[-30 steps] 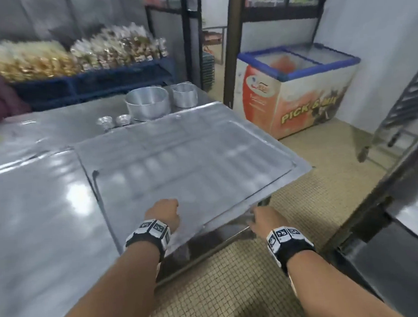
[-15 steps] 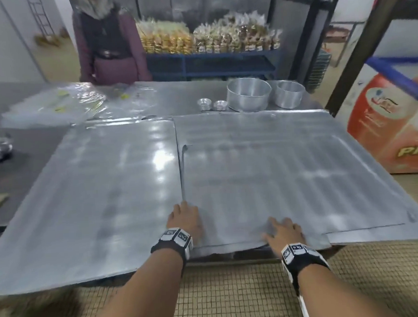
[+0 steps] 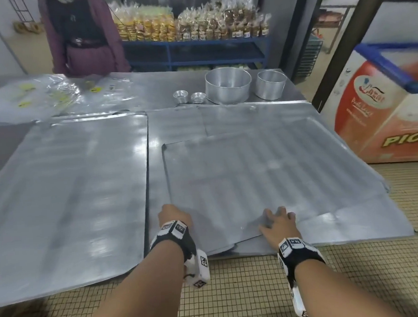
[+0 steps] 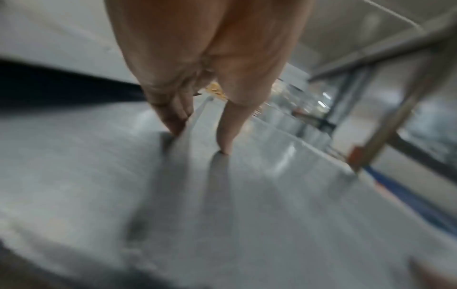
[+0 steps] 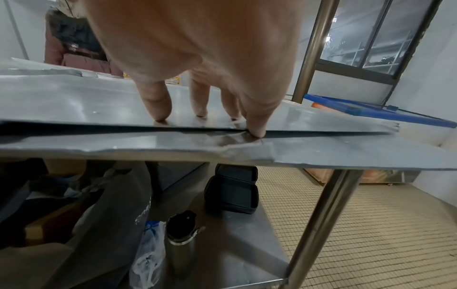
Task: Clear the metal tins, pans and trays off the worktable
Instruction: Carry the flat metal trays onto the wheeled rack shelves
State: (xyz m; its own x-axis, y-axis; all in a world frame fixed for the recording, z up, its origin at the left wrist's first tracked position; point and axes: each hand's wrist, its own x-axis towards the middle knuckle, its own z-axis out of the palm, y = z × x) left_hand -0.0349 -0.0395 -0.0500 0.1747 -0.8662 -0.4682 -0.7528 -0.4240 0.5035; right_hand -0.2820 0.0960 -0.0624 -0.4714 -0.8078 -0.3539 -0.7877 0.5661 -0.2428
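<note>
Large flat metal trays cover the worktable. One wide tray [image 3: 65,191] lies at the left. At the right a top tray [image 3: 265,179] rests on a lower tray [image 3: 354,225] that sticks out toward me and to the right. My left hand [image 3: 175,216] touches the top tray's near left part with its fingertips [image 4: 178,127]. My right hand [image 3: 278,221] lies with straight fingers [image 5: 158,109] on the top tray's near edge [image 5: 74,101], thumb at the seam above the lower tray [image 5: 346,154]. At the back stand two round tins [image 3: 228,85] [image 3: 270,84] and two stacks of small tart tins [image 3: 181,96].
A person in maroon [image 3: 83,36] stands across the table beside clear plastic bags [image 3: 40,95]. A blue rack of packed snacks [image 3: 190,24] is behind. A freezer chest [image 3: 383,103] stands at the right. Below the table are a flask [image 5: 180,234] and black cases [image 5: 232,193].
A second ago both hands gripped the tray's near edge at the table's corner. It now lies flat on the stack, and both hands rest on top of it.
</note>
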